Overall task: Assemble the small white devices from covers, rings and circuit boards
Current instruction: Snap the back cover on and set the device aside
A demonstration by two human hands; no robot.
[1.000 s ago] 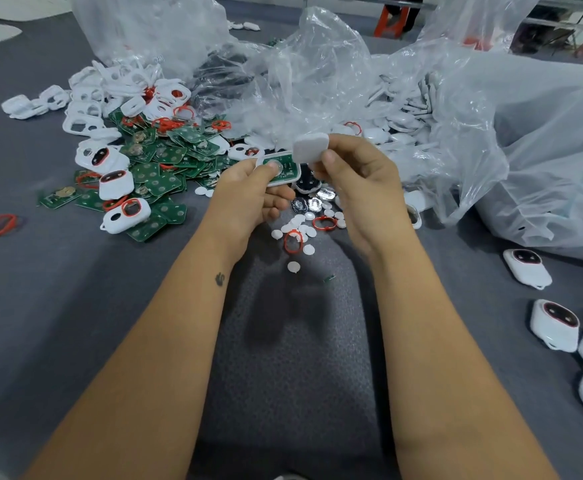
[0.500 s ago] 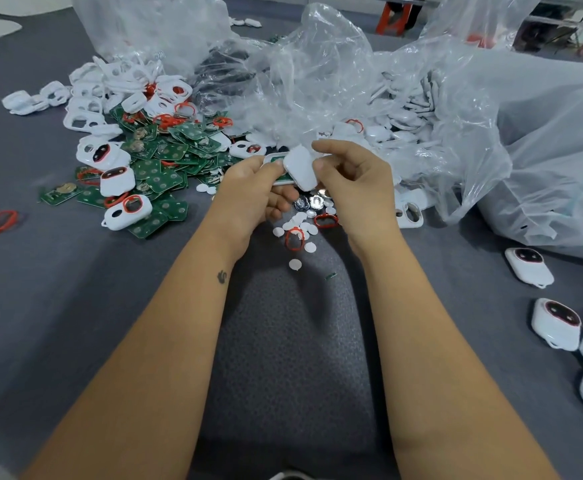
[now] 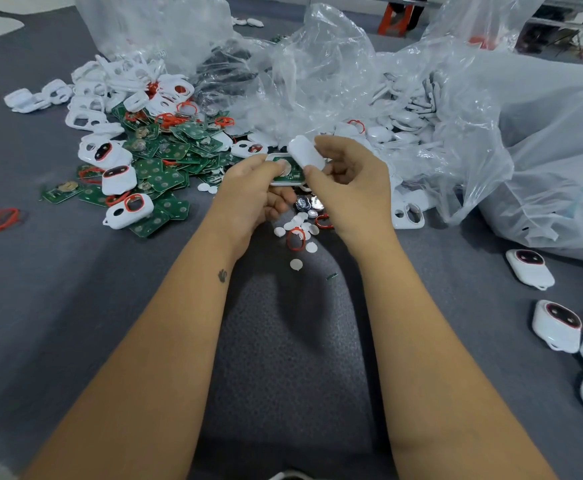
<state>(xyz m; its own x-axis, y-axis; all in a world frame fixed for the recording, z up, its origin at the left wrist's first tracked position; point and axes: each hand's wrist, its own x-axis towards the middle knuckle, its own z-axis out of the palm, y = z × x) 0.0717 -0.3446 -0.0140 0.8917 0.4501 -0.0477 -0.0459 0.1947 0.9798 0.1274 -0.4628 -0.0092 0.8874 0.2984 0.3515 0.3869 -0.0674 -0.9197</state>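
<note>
Hands meet above the grey mat in the head view, the only view. The left hand curls its fingers round a white shell half holding a green circuit board, thumb pressed on the board's near edge. The right hand pinches a plain white cover between thumb and forefinger, tilted, its lower edge touching the far right corner of the board.

Taking that held board as the landmark: just below it, on the mat between the wrists, lie small white discs, shiny coin cells and a red ring. To its left spreads a heap of loose green boards mixed with white covers and red rings. Farther left, well apart, a lone red ring lies on the mat. Behind it and to its right stand crumpled clear plastic bags, one holding white parts. Far to its lower right, finished white devices sit in a group near the frame edge.
</note>
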